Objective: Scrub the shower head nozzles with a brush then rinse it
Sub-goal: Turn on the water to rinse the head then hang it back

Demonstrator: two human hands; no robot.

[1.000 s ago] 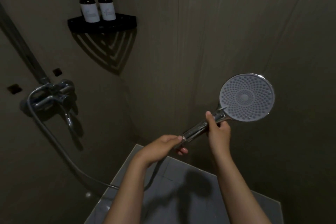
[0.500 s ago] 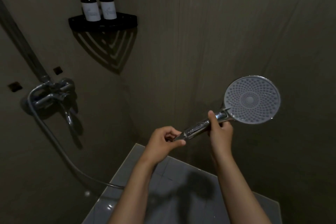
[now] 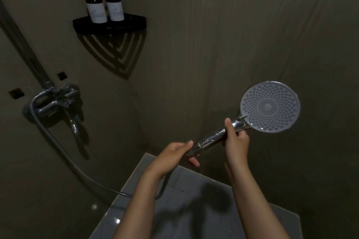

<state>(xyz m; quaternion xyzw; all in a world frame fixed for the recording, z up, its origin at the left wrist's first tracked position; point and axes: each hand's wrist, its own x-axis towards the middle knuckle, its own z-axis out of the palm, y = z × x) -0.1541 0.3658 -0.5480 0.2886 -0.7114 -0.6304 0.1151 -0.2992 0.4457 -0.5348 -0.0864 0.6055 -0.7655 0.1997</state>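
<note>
A chrome shower head [image 3: 270,107] with a round grey nozzle face points toward me at the right. My right hand [image 3: 236,139] grips its chrome handle just below the face. My left hand [image 3: 175,153] pinches the lower end of the handle where the hose [image 3: 64,153] joins it. The hose loops down from the wall mixer and passes behind my left forearm. No brush is in view.
A chrome mixer tap [image 3: 56,101] with a riser pipe is on the left wall. A black corner shelf [image 3: 108,24] above holds two dark pump bottles [image 3: 104,4]. Grey floor tiles [image 3: 194,209] lie below my arms.
My left hand shifted its hold at the hose end of the handle, from curled fingers to an extended pinch. The shower head stayed almost still in my right hand.
</note>
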